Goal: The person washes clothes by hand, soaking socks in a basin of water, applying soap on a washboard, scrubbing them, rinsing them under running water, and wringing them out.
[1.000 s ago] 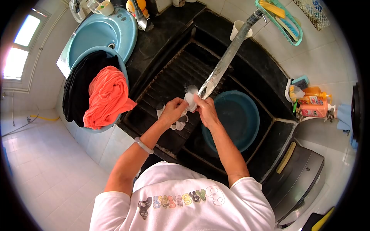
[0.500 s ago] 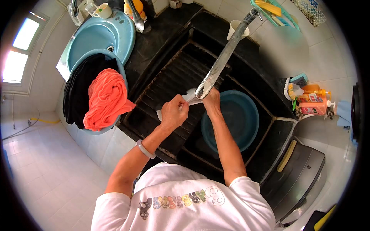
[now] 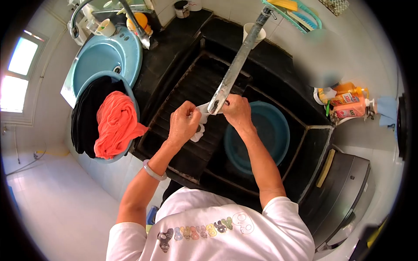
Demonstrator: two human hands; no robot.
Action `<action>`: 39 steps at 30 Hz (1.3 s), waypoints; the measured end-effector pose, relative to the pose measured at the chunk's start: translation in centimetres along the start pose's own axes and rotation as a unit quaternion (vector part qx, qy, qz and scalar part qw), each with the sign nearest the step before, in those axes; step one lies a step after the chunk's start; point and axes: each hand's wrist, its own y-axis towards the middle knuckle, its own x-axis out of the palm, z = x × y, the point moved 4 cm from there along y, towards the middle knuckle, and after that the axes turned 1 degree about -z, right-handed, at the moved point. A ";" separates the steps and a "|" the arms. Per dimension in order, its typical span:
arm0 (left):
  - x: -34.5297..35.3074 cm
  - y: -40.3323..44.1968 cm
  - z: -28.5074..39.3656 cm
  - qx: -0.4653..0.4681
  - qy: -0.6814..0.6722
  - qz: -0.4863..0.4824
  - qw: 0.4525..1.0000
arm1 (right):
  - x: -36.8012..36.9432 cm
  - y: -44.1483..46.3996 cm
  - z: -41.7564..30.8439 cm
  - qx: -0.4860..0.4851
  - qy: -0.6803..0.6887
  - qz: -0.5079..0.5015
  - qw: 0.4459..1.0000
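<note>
A small white cloth (image 3: 198,133) is stretched between my two hands over the ribbed black washboard (image 3: 178,139) of the sink; its exact kind does not show. My left hand (image 3: 183,122) pinches one end, with part of the cloth hanging below the fingers. My right hand (image 3: 237,112) grips the other end, fingers curled, close to the mouth of the metal faucet (image 3: 237,71). The faucet's tip covers part of the cloth. Beneath my right forearm, a blue basin (image 3: 278,148) sits in the sink's right-hand compartment.
At left, a blue tub (image 3: 134,98) holds black clothing (image 3: 85,117) and a coral garment (image 3: 115,126), beside a blue washbasin (image 3: 98,58). A white cup (image 3: 254,34) stands behind the faucet. Orange and pink bottles (image 3: 348,104) line the right side, above a dark grey appliance (image 3: 344,191).
My hands have drawn apart slightly, the left one moving left. The cloth is now spread between them, with a piece hanging below my left hand. The view has shifted a little.
</note>
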 end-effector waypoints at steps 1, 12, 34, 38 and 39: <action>-0.1 0.1 0.0 0.003 0.009 -0.006 1.000 | -0.7 -0.1 -0.4 0.008 -0.005 0.017 1.000; 0.4 0.7 0.3 0.065 -0.066 -0.008 0.996 | 1.0 -1.2 -0.7 -0.208 0.150 0.131 0.958; 1.6 1.5 1.7 -0.177 -0.521 -0.037 0.834 | 8.5 0.3 5.3 -0.199 0.332 -0.078 0.919; -0.9 2.0 -1.7 -0.062 -0.350 -0.080 0.931 | 6.5 0.1 4.4 -0.047 0.302 -0.163 0.938; -1.5 1.9 -2.0 -0.101 -0.285 -0.113 0.947 | 6.4 0.0 4.4 -0.042 0.286 -0.149 0.946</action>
